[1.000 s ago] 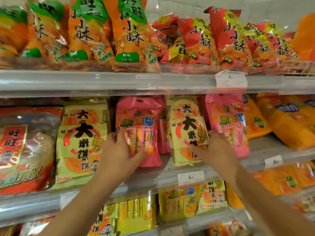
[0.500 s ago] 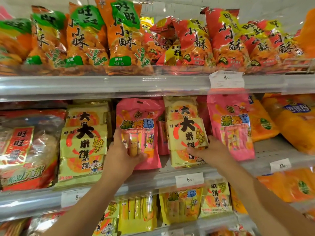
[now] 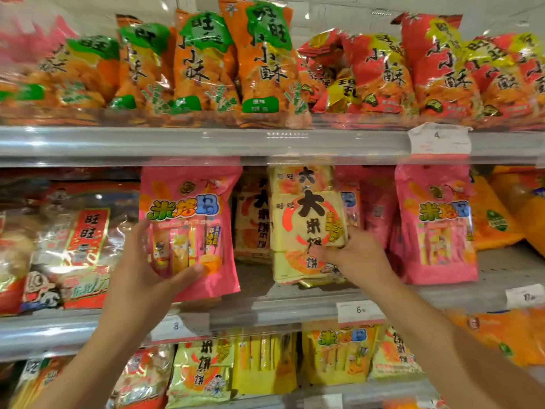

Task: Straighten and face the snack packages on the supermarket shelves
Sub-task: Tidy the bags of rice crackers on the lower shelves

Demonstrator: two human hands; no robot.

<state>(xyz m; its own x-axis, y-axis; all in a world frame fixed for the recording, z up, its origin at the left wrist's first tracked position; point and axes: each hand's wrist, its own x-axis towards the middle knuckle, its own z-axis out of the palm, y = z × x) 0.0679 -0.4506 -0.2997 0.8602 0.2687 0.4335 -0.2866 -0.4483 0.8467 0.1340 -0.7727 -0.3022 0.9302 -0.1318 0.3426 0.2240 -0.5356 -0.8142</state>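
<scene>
Two hands work the middle shelf [image 3: 265, 308]. Left hand [image 3: 141, 270] holds the pink package [image 3: 188, 208] by its lower left corner, thumb across the front, long axis upright but leaning. Right hand [image 3: 354, 258] pinches the yellow package [image 3: 306, 222] at its lower right edge. Each package stands directly above its grip, so righting appears to need a wrist turn.

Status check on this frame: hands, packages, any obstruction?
Left hand grips pink snack bag, upright, front out. Right hand holds yellow rice-cracker pack on the middle shelf. Nothing blocking either hand.
</scene>
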